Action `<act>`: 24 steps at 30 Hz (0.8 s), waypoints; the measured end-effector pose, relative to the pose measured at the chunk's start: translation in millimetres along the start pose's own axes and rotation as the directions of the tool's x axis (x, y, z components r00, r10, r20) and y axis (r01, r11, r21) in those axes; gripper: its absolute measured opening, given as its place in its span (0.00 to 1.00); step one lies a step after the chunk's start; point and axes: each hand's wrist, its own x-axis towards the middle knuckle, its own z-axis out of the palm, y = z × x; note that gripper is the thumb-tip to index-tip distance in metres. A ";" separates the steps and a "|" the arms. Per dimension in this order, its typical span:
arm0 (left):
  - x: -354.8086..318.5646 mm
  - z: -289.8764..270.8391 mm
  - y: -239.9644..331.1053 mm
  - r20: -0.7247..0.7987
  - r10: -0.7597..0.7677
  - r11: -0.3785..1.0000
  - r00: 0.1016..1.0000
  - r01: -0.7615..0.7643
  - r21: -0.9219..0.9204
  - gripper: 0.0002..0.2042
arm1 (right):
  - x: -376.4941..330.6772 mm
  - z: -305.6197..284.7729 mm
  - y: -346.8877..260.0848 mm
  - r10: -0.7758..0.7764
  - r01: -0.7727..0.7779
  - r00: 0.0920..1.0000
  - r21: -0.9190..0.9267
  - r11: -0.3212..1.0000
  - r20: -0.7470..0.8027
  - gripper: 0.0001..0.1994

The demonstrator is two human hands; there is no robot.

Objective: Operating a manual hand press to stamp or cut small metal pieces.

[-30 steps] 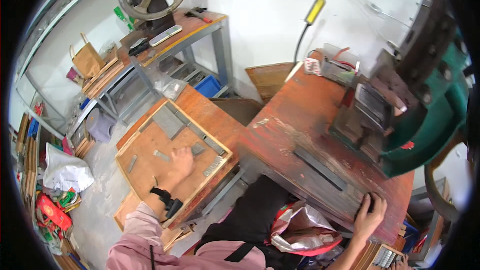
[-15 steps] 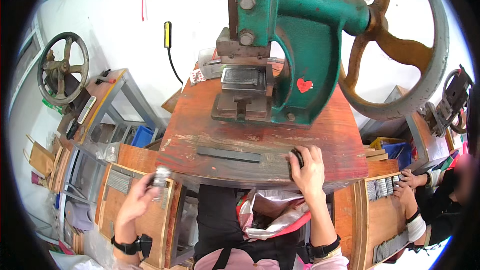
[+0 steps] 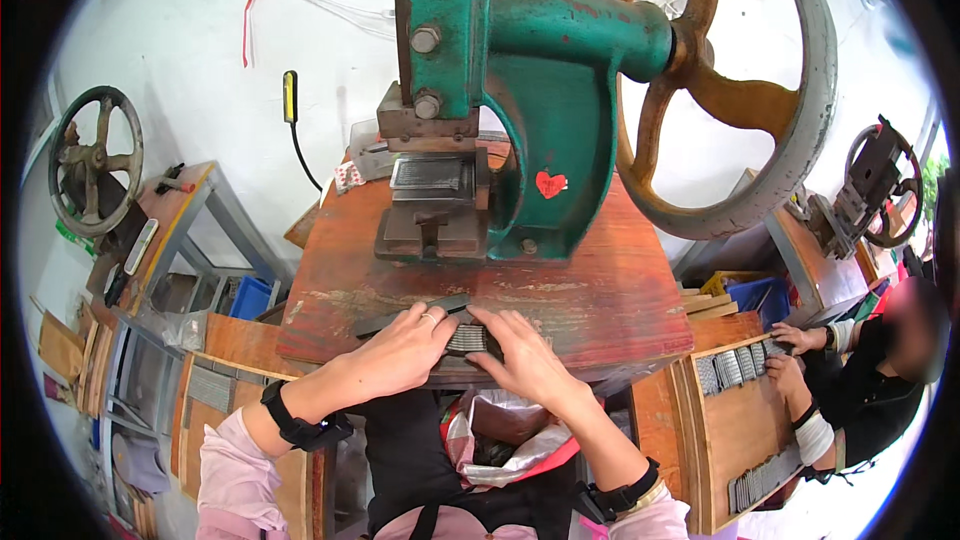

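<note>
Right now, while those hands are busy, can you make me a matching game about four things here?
Things:
1. press
2. heart sticker
3. ribbed grey stack
4. shiny bag

Clues:
A. between the left hand and the right hand
B. red, stuck on something green
C. open, below the table's front edge
D. mostly green, standing on the table

Pairs: 1-D, 2-B, 3-A, 4-C

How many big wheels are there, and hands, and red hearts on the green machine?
Big wheels: 3
Hands: 4 (left hand, right hand, co-worker's hands)
Red heart on the green machine: 1
Total: 8
</note>
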 end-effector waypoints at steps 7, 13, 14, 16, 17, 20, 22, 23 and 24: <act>-15.7 2.4 3.6 -0.135 -0.202 0.955 0.970 0.165 -0.247 0.31 | 1.8 5.5 2.1 -0.092 0.086 0.995 -0.132 0.987 -0.039 0.27; -18.5 -13.5 -1.7 -0.262 -0.267 0.938 0.928 0.187 -0.292 0.35 | 31.4 -11.6 -8.5 -0.171 0.163 0.976 -0.071 0.984 -0.137 0.29; -15.8 -19.9 -7.5 -0.327 -0.306 0.930 0.894 0.207 -0.303 0.36 | 43.0 -17.0 -10.2 -0.202 0.187 0.960 -0.091 0.978 -0.193 0.31; -1.4 -31.6 -23.6 -0.491 -0.381 0.911 0.784 0.228 -0.343 0.41 | 72.7 -26.3 -12.6 -0.176 0.158 0.946 -0.086 0.984 -0.271 0.38; 11.3 -36.8 -35.3 -0.585 -0.414 0.902 0.697 0.228 -0.368 0.44 | 89.9 -29.0 -13.3 -0.134 0.124 0.940 -0.052 0.991 -0.314 0.40; 63.9 -54.3 -78.5 -0.579 -0.597 0.763 0.555 0.170 -0.624 0.51 | 146.7 -28.3 -7.4 0.242 -0.180 0.902 0.196 0.964 -0.358 0.39; 89.1 -62.3 -100.3 -0.634 -0.554 0.821 0.539 0.231 -0.522 0.52 | 175.1 -25.1 4.5 0.213 -0.186 0.864 0.103 0.977 -0.457 0.38; 96.3 -63.8 -108.1 -0.682 -0.483 0.875 0.549 0.268 -0.404 0.53 | 184.4 -22.7 11.4 0.210 -0.199 0.845 0.074 0.977 -0.491 0.38; 100.0 -64.5 -114.6 -0.670 -0.465 0.885 0.579 0.325 -0.333 0.53 | 191.0 -20.6 18.4 0.111 -0.134 0.840 -0.006 0.991 -0.532 0.38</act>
